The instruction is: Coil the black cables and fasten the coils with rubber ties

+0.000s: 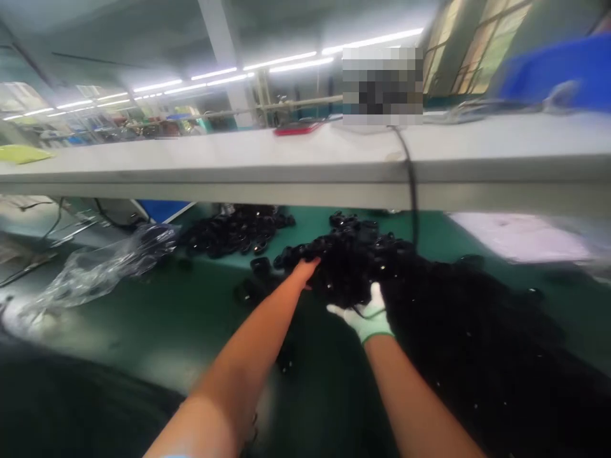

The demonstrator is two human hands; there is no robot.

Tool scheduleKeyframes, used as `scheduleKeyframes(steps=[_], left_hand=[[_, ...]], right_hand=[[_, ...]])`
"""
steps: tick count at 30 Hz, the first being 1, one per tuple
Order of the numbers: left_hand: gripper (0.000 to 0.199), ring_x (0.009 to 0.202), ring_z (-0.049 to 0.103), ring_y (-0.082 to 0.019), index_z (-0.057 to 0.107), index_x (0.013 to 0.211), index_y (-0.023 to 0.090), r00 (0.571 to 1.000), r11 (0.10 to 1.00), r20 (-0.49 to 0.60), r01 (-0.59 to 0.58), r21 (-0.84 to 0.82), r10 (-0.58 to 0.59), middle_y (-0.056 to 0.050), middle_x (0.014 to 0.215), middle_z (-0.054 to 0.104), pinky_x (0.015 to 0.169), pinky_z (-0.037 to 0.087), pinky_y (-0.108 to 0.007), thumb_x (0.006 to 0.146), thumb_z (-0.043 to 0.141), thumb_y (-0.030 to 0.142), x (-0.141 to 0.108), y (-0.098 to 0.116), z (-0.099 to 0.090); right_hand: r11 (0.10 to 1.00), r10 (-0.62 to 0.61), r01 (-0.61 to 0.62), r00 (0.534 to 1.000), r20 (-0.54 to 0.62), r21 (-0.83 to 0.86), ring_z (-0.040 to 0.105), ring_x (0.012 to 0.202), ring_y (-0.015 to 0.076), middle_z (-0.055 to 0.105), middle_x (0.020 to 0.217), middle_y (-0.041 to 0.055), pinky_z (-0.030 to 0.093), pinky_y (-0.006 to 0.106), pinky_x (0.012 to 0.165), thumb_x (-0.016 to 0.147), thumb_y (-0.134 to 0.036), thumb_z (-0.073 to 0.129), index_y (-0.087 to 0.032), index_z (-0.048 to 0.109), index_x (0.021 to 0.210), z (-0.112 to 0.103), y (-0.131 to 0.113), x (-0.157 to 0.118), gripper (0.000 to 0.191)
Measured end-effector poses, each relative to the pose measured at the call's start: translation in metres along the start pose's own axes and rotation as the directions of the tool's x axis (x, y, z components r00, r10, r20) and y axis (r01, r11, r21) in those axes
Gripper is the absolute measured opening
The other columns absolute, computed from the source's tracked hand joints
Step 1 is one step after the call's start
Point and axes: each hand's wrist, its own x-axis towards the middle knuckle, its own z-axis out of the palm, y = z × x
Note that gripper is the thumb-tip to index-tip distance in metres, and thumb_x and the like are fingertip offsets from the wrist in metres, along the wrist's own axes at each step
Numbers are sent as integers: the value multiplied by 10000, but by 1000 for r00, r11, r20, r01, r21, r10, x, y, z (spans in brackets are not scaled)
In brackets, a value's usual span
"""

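A large heap of small glossy black parts [353,254] lies on the green bench surface, too dark and blurred to name more closely. My bare left hand [307,272] reaches into the near left side of this heap. Its fingers are mostly lost against the black, so I cannot make out a grip. Close by on the right, my right hand [365,321] wears a white glove with a green cuff. Its visible fingers are spread apart at the heap's near edge. A thin dark strand crosses the glove.
Above the heap runs a white shelf [214,149] with a red-edged flat item [296,128] on it. A black cable [411,184] hangs from it. Another black pile [238,232], clear plastic bags [109,264] and a white sheet [520,238] lie underneath.
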Motion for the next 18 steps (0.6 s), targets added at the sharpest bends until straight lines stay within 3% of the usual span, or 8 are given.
scheduleKeyframes(steps=[3, 6, 8, 10, 12, 15, 18], left_hand=[[334, 945, 594, -206, 558, 1126, 143, 999, 998, 33, -24, 50, 22, -85, 1111, 591, 802, 512, -396, 853, 586, 334, -9, 18, -25], [415, 897, 604, -212, 630, 1020, 151, 996, 993, 4, -93, 74, 93, -66, 1004, 650, 784, 504, -341, 707, 721, 409, -38, 15, -81], [437, 903, 601, -193, 627, 1037, 167, 990, 990, -55, -122, 74, 126, -54, 1016, 654, 777, 498, -299, 722, 680, 465, -65, -5, -128], [466, 910, 602, -183, 598, 1077, 153, 987, 993, -121, -98, 67, 106, -74, 1054, 639, 773, 500, -286, 749, 636, 481, -89, -38, -169], [575, 889, 615, -202, 558, 1130, 104, 988, 998, -153, -18, 54, 26, -130, 1064, 631, 755, 512, -308, 698, 688, 461, -103, -77, -194], [858, 856, 638, -219, 391, 1316, 121, 985, 995, -144, 95, 7, -93, -206, 1192, 561, 732, 529, -353, 612, 769, 434, -101, -123, -197], [1003, 841, 652, -205, 237, 1407, 240, 988, 994, -109, 104, -47, -108, -189, 1295, 492, 725, 540, -364, 595, 787, 446, -82, -144, -176]], right_hand=[[996, 70, -68, 997, -43, 49, 524, 1112, 259, 527, 1251, 96, 437, 522, 888, 895, -554, 343, -241, 420, 1312, -13, 8, -23, 527], [991, 119, -113, 988, -100, 70, 521, 1109, 247, 502, 1264, 101, 440, 480, 917, 878, -453, 493, -213, 474, 1238, -24, 39, -66, 434], [987, 146, -137, 981, -130, 79, 481, 1175, 245, 502, 1263, 62, 452, 453, 928, 838, -484, 514, -293, 473, 1211, -24, 72, -102, 421], [977, 206, -198, 972, -112, 84, 503, 1155, 277, 531, 1200, 97, 475, 438, 911, 715, -455, 656, -219, 476, 1171, -16, 108, -135, 545], [947, 312, -313, 950, 17, 69, 603, 997, 325, 597, 1058, 134, 512, 487, 827, 570, -366, 775, -154, 475, 1144, 0, 137, -155, 681], [869, 443, -465, 884, 152, 169, 624, 993, 319, 554, 1161, 154, 527, 486, 794, 632, -381, 730, -205, 362, 1246, 32, 156, -155, 737], [865, 434, -448, 894, 111, 227, 544, 1148, 278, 427, 1310, 187, 527, 393, 837, 774, -418, 588, -193, 342, 1288, 60, 151, -129, 613]])
